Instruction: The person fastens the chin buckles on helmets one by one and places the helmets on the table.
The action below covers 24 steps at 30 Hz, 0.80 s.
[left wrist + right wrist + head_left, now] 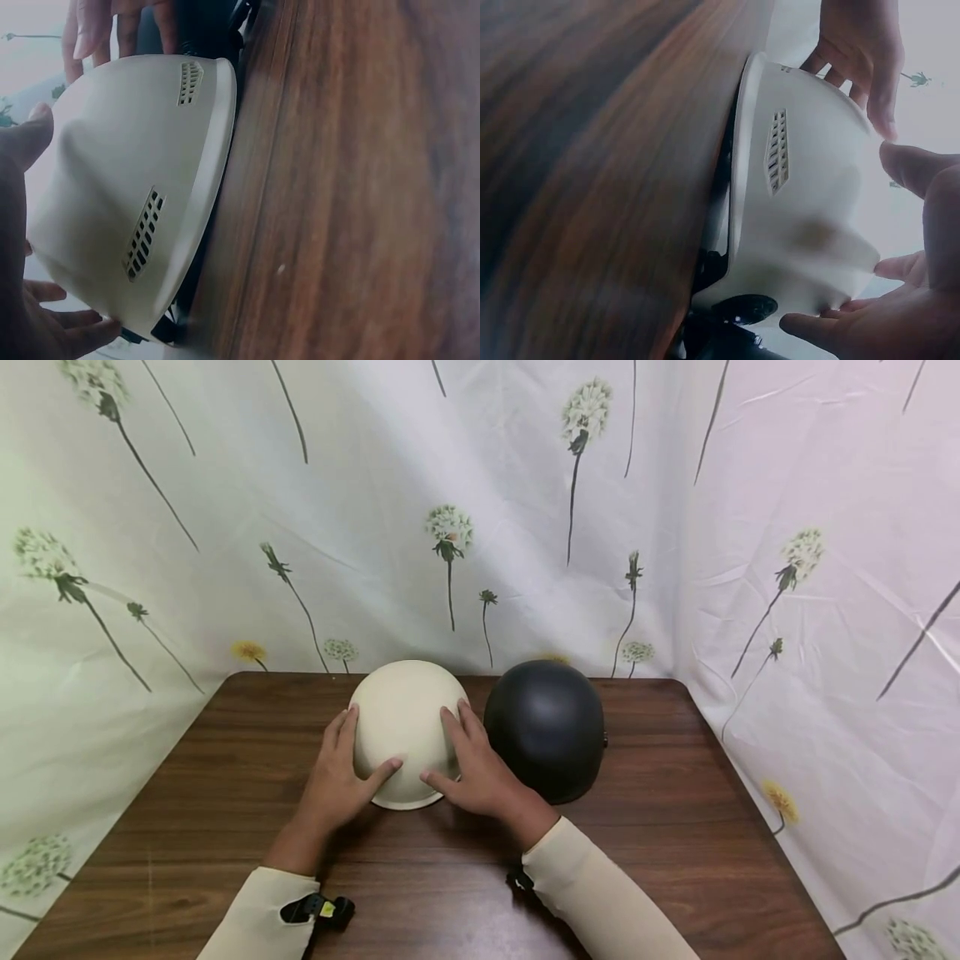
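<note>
A cream helmet [408, 718] sits dome up on the wooden table, left of a black helmet [543, 727]. My left hand [337, 781] holds the cream dome from its left side, fingers spread and thumb on the near face. On the opposite side my right hand [480, 768] grips it the same way, between the two helmets. The left wrist view shows slotted vents [145, 232] above the cream helmet's rim. A dark round fitting [745, 308] shows low on its side in the right wrist view. The insides of both helmets are hidden.
The brown wooden table [435, 893] has rounded far corners. White cloth [360, 510] printed with dandelions hangs behind it and at both sides. Dark wrist straps [318, 910] sit over the cream sleeves. The black helmet stands close by my right forearm.
</note>
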Each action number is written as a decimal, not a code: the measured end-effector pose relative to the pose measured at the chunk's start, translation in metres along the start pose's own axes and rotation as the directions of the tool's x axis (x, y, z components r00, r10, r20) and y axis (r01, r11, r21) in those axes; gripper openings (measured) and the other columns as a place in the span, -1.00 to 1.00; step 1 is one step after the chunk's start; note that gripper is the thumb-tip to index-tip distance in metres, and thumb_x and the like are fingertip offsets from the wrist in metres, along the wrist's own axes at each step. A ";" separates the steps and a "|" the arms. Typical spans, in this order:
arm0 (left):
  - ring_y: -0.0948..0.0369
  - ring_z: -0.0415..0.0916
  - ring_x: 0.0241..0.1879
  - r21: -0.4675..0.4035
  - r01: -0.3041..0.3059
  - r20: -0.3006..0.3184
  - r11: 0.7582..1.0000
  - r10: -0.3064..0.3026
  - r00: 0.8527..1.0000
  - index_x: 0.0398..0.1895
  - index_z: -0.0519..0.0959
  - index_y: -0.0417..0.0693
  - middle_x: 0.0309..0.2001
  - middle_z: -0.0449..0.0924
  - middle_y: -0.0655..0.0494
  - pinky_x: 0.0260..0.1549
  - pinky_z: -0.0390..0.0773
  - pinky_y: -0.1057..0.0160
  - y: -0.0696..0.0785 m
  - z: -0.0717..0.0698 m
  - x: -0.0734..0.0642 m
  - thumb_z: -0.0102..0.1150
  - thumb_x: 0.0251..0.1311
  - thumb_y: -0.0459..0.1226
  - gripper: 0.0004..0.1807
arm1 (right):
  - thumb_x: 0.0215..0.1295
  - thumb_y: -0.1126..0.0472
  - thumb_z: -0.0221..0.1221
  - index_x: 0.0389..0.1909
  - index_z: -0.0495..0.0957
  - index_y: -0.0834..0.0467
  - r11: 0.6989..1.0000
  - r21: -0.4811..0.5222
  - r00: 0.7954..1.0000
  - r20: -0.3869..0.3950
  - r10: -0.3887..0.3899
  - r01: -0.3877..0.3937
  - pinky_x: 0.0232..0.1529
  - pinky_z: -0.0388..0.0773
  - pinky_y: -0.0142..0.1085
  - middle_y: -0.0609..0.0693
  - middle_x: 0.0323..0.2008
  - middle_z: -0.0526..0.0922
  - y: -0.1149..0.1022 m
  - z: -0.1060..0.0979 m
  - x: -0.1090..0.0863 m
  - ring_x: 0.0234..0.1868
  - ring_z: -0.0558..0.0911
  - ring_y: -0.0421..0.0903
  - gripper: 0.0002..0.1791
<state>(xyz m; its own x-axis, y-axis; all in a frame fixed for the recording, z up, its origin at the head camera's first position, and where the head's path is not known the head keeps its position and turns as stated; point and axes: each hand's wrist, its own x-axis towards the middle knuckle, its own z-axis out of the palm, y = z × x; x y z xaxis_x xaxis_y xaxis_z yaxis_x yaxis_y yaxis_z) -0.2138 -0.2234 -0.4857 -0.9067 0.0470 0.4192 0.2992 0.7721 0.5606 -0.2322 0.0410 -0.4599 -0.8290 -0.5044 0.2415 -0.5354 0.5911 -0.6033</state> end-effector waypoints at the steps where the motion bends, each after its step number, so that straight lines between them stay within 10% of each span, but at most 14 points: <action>1: -0.45 0.25 0.41 0.000 -0.005 -0.004 1.000 0.005 1.000 0.74 -0.10 -0.04 0.59 0.01 -0.36 0.18 0.38 -0.52 0.001 0.000 0.000 0.45 0.24 0.14 0.22 | 0.43 -0.19 0.29 0.73 -0.16 0.01 1.000 -0.004 1.000 -0.003 -0.002 0.002 0.44 0.36 0.13 0.17 0.71 -0.29 -0.001 0.000 0.001 0.70 -0.13 0.16 0.10; 24: -0.48 0.30 0.35 0.046 -0.041 -0.025 0.998 0.043 0.999 0.73 -0.01 0.04 0.53 0.04 -0.47 0.09 0.45 -0.51 0.012 0.000 0.001 0.50 0.18 0.12 0.20 | 0.25 -0.26 0.43 0.73 -0.09 -0.03 0.999 -0.031 0.994 -0.106 0.019 -0.023 0.37 0.41 0.21 0.25 0.69 -0.29 -0.011 0.016 0.004 0.67 -0.17 0.30 0.22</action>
<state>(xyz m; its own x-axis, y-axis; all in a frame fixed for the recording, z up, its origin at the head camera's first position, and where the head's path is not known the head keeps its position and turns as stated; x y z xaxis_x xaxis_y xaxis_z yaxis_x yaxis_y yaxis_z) -0.2109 -0.2141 -0.4784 -0.8855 0.0641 0.4602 0.3223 0.7981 0.5090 -0.2269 0.0221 -0.4645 -0.8516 -0.4235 0.3089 -0.5212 0.6216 -0.5847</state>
